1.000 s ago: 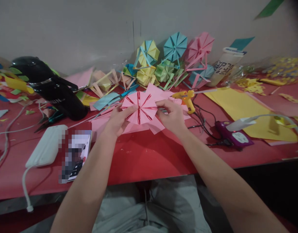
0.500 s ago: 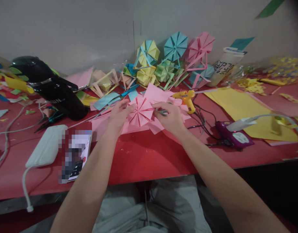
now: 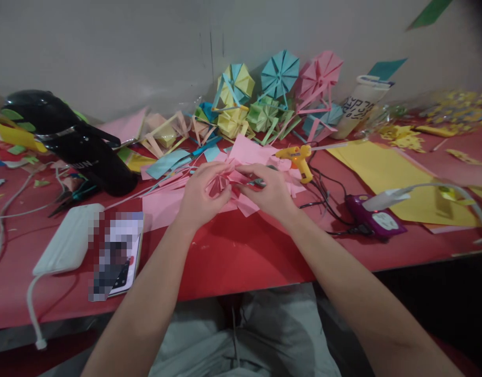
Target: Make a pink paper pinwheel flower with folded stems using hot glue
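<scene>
A pink pleated paper rosette (image 3: pixel 218 184) is held over the middle of the table, partly hidden by my fingers. My left hand (image 3: pixel 199 198) curls around its left side, thumb below and fingers above. On the opposite side, the fingers of my right hand (image 3: pixel 267 191) are bent in and pinch at the rosette's edge. A slim greyish tool (image 3: pixel 259 182) lies within my right hand; its kind cannot be made out. Pink paper sheets (image 3: pixel 162 210) lie under both hands. Just beyond my right hand is a yellow glue gun (image 3: pixel 301 161) with its cord.
Folded paper lanterns (image 3: pixel 280 73) in several colours stand against the wall. On the left are a black tumbler (image 3: pixel 87 152), a white power bank (image 3: pixel 70 238) and a phone (image 3: pixel 127 256). A purple power socket (image 3: pixel 376 217) and yellow sheets (image 3: pixel 406 183) lie right.
The rosette has turned from facing up flat to tilted and partly closed between my hands. My left hand has moved right and wrapped around it; my right-hand fingers have come in against it.
</scene>
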The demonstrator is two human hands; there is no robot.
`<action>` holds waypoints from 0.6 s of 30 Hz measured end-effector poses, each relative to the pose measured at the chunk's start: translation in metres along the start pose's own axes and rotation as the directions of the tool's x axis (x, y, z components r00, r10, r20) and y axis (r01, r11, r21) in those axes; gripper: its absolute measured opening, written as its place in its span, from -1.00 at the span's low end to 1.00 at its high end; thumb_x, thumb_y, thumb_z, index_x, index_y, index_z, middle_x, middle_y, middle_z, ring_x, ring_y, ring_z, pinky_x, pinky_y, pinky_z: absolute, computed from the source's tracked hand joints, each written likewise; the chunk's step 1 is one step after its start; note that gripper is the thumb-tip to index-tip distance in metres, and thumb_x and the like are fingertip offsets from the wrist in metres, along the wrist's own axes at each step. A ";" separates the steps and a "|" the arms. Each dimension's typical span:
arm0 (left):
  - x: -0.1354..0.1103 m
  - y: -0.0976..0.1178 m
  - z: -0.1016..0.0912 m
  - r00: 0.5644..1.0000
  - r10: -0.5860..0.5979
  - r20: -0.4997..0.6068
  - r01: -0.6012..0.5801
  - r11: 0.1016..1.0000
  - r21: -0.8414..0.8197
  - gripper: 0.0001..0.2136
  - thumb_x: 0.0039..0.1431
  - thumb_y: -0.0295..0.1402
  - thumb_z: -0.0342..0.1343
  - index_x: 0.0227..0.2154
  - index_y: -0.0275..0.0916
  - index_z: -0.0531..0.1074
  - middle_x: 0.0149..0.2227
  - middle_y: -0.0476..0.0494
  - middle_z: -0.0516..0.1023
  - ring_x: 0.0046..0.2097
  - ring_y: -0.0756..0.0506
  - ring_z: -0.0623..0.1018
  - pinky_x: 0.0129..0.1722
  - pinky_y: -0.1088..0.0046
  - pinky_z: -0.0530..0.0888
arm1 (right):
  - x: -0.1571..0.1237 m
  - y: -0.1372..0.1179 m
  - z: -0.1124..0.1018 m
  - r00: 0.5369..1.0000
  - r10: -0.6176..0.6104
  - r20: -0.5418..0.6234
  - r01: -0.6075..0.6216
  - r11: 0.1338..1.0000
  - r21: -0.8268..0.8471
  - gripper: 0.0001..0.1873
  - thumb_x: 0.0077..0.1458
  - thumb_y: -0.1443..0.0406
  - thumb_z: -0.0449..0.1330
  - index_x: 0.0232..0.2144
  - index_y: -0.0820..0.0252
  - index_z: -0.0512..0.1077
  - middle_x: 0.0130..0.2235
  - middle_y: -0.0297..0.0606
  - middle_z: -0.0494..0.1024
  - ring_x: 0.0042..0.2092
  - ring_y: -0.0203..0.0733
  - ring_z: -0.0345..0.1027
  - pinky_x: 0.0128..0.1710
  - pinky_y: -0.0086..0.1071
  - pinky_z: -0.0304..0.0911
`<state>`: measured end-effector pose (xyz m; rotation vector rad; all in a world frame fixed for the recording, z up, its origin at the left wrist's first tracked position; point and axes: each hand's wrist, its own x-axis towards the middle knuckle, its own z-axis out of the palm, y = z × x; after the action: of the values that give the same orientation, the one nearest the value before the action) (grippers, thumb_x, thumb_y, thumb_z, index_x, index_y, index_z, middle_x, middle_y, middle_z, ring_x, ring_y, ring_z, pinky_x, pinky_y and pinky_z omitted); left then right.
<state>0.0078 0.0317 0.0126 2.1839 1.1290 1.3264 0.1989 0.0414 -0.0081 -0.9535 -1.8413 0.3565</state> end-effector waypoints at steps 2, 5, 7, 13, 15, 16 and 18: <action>-0.002 0.001 0.001 1.000 0.016 0.001 -0.017 0.999 0.037 -0.62 0.06 -0.49 0.13 -0.04 -0.10 0.53 0.02 -0.13 0.61 0.11 -0.20 0.53 0.22 0.13 0.40 | -0.001 -0.002 0.001 1.000 0.010 0.018 -0.010 1.000 0.011 -0.69 0.10 0.24 0.34 -0.07 0.06 0.55 -0.12 -0.20 0.66 -0.14 -0.11 0.52 -0.08 -0.18 0.44; -0.004 0.000 0.003 0.999 0.049 0.012 -0.050 0.994 0.094 -0.53 0.02 -0.55 0.08 0.02 -0.11 0.50 0.06 -0.14 0.58 0.13 -0.19 0.52 0.22 0.14 0.40 | -0.001 -0.005 0.001 0.999 -0.005 0.034 0.004 1.000 0.029 -0.64 0.10 0.21 0.35 -0.03 0.06 0.53 -0.09 -0.21 0.65 -0.13 -0.12 0.51 -0.06 -0.18 0.45; -0.004 -0.001 0.003 0.997 0.077 0.027 -0.080 0.990 0.118 -0.49 0.02 -0.57 0.07 0.07 -0.12 0.47 0.09 -0.16 0.54 0.16 -0.20 0.50 0.24 0.14 0.39 | -0.001 -0.006 0.001 0.999 -0.015 0.049 0.013 0.999 0.046 -0.64 0.10 0.20 0.35 -0.03 0.06 0.52 -0.07 -0.20 0.65 -0.10 -0.11 0.51 -0.05 -0.18 0.44; -0.004 -0.006 0.004 0.991 0.134 -0.007 -0.130 0.976 0.172 -0.63 0.13 -0.53 0.07 -0.01 -0.12 0.49 0.12 -0.19 0.49 0.18 -0.19 0.48 0.23 0.13 0.39 | -0.002 -0.005 0.002 0.999 -0.013 0.039 0.010 0.997 0.082 -0.78 0.15 0.23 0.31 -0.13 0.09 0.49 -0.14 -0.24 0.63 -0.15 -0.17 0.51 -0.10 -0.24 0.44; -0.004 -0.006 0.004 0.990 0.139 -0.019 -0.134 0.975 0.175 -0.66 0.12 -0.55 0.08 -0.06 -0.13 0.49 0.11 -0.19 0.50 0.18 -0.18 0.48 0.24 0.13 0.38 | -0.003 -0.007 0.003 0.999 -0.001 0.037 -0.003 0.995 0.096 -0.81 0.15 0.19 0.31 -0.19 0.09 0.46 -0.17 -0.25 0.62 -0.15 -0.17 0.50 -0.10 -0.24 0.44; -0.004 -0.006 0.004 0.990 0.136 -0.025 -0.129 0.976 0.174 -0.67 0.11 -0.56 0.08 -0.08 -0.13 0.49 0.11 -0.18 0.50 0.17 -0.18 0.49 0.24 0.13 0.38 | -0.002 -0.008 0.004 0.999 0.002 0.038 -0.006 0.995 0.102 -0.80 0.15 0.17 0.31 -0.20 0.08 0.45 -0.18 -0.26 0.61 -0.15 -0.16 0.50 -0.10 -0.23 0.43; -0.003 -0.005 0.004 0.992 0.120 -0.033 -0.112 0.978 0.174 -0.68 0.11 -0.56 0.09 -0.10 -0.12 0.48 0.09 -0.17 0.52 0.16 -0.19 0.49 0.24 0.12 0.38 | -0.001 -0.012 0.003 0.999 -0.009 0.032 0.005 0.994 0.111 -0.76 0.13 0.12 0.32 -0.21 0.07 0.44 -0.17 -0.25 0.61 -0.12 -0.14 0.49 -0.08 -0.22 0.43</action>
<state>0.0078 0.0331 0.0056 2.3879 1.1885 1.3769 0.1913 0.0331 -0.0025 -0.8695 -1.8340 0.4673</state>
